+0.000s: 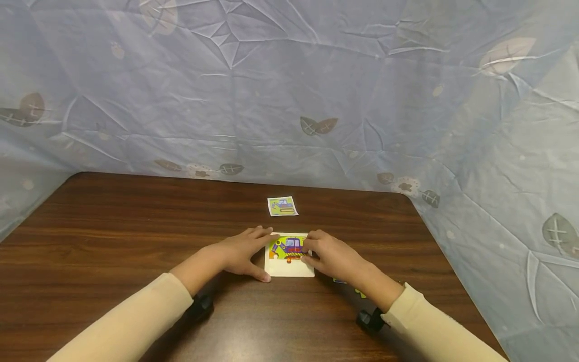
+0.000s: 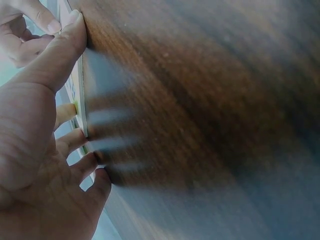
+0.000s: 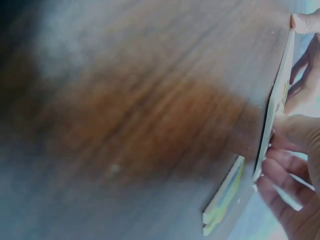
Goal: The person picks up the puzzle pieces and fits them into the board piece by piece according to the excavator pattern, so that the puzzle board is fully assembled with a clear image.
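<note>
The puzzle board (image 1: 289,261) is lying flat on the desk (image 1: 113,236), near its middle. The left hand (image 1: 239,254) is bracing the board's left edge, fingers relaxed and thumb at the near corner. The right hand (image 1: 332,256) is pressing a piece into the picture, fingers curled over it. Loose pieces (image 3: 224,197) are waiting just beside. Keeping the board pinned and pressing straight down should seat the piece cleanly.

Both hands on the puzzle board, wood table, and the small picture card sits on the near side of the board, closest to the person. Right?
Not quite. The small picture card lies on the far side of the puzzle board, toward the cloth backdrop, as the head view shows. The rest holds: the left hand and the right hand are both on the board, on the wood table.
</note>
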A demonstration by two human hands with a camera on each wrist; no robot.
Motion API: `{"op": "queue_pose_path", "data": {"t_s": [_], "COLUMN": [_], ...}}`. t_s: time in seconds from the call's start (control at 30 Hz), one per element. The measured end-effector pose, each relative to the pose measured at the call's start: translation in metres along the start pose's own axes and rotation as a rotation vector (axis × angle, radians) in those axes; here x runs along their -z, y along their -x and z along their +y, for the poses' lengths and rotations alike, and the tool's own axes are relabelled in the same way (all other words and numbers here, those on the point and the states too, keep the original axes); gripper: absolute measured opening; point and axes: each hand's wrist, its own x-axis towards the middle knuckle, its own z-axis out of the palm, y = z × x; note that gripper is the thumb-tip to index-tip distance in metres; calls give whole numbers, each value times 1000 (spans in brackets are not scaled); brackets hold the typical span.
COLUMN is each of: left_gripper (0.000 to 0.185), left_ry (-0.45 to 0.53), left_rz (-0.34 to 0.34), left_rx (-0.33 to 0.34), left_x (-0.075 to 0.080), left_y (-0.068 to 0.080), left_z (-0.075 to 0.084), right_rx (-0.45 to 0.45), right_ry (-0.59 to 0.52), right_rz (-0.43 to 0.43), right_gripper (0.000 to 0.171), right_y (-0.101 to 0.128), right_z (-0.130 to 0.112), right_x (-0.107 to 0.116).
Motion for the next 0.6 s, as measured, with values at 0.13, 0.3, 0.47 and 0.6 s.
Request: {"op": "queue_pose_path", "data": {"t_s": [0.13,0.3,0.47,0.6], "left_gripper": [101,101,101,101], "left_ry": [0,2,0,3], "left_rz": [2,1,-2,-3], "left_rx": [-2,-5,-2,0], "left_x": [0,0,0,0], "left_y": [0,1,-1,-1], "left_z": [0,0,-1,-2], "right_rx": [10,25,37,42], "right_ry": [5,0,5,20], "right_rz": [17,26,14,-13], "right_gripper": [14,22,18,18], "right_y": [0,1,0,-2], "right_z": [0,0,-2,-3], "right_x": [-2,-2,-1,2]}}
